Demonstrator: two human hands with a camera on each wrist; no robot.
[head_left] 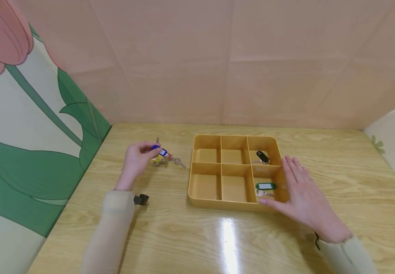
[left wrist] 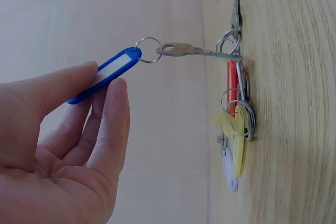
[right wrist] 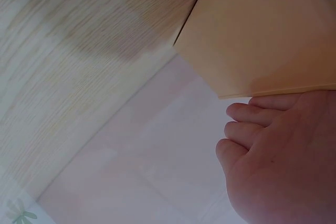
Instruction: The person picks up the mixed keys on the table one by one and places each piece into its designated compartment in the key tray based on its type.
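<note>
My left hand [head_left: 135,163] pinches a blue key tag [left wrist: 124,67] between thumb and fingers. From the tag's ring hangs a silver key [left wrist: 178,50], its tip close to a small pile of tagged keys on the table. In the left wrist view the pile shows a red tag [left wrist: 232,85], a yellow tag [left wrist: 239,148] and a pale tag [left wrist: 230,169]. My right hand [head_left: 308,203] rests with extended fingers along the right side of a six-compartment tan organizer [head_left: 226,205], thumb at its front edge. A black tag [head_left: 262,156] with a key lies in the back right compartment, a green tag [head_left: 265,186] with a key in the front right.
The wooden table [head_left: 170,236] meets a pinkish wall [head_left: 197,76] behind the organizer. A wall with a painted flower [head_left: 5,34] borders the left side. Near my left sleeve there is a small black object [head_left: 141,199].
</note>
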